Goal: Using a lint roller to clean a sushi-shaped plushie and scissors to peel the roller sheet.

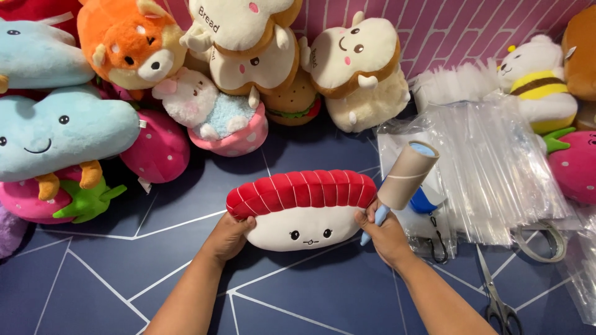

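- Left hand cupped against the lower left edge of a sushi-shaped plush toy with a red ribbed top and cream body, fingers curled onto it, likely to keep it from sliding.
- Right hand closed around the light blue handle of a lint roller with a tan paper drum, fingertips also touching the plush's right edge; drum tilted up and away, clear of the fabric.
- Plush lying face-up on a dark blue floor mat with white lines, between both hands.
- Stack of clear plastic bags just right of the roller, within reach.
- Metal scissors and what looks like a tape ring near the bags.
- Heap of other soft toys against a pink wall behind.
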